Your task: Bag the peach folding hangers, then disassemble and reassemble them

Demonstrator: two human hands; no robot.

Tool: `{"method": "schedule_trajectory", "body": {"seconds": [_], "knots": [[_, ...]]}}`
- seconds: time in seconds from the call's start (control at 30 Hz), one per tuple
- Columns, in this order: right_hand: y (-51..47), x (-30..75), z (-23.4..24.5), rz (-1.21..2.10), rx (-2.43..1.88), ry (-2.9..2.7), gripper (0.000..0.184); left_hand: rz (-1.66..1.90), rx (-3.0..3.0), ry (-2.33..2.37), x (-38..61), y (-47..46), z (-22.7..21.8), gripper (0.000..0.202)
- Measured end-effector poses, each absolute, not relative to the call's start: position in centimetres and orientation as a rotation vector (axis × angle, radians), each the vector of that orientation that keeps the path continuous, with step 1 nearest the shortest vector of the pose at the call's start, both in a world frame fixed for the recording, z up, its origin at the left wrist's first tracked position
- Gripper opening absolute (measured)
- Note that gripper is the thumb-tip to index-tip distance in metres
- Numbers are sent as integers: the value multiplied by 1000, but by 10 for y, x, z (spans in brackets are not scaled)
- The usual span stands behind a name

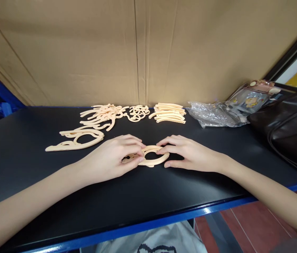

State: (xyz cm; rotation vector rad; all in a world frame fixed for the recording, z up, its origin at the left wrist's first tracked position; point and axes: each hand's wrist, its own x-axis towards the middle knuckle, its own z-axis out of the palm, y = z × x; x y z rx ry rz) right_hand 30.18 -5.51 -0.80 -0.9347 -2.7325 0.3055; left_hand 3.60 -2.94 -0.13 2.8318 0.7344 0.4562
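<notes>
A beige plastic folding hanger [159, 161] lies folded on the black table in front of me, its curved parts forming a ring. My left hand [124, 154] is closed on its left end, thumb and fingers pinching it and hiding most of that side. At the ring's right edge is my right hand [184, 153], its index and middle fingertips over the rim and its thumb near the front side. Farther left lies another folded hanger [92, 142] of the same colour, with a similar ring shape.
Along the back of the table [85, 200] are a heap of curved hanger arms [101, 114], a small pile of hooks [138, 113] and a stack of slim bars [169, 113]. Clear plastic bags [217, 114] and a dark leather bag [290, 130] stand right. Cardboard [98, 52] closes the back.
</notes>
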Motion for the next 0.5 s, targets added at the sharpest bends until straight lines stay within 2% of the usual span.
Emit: {"method": "schedule_trajectory", "body": {"seconds": [0.5], "knots": [[-60,297,-9,83,-950,-2740,42,403,2725,796,33,-32,-1,21]]}}
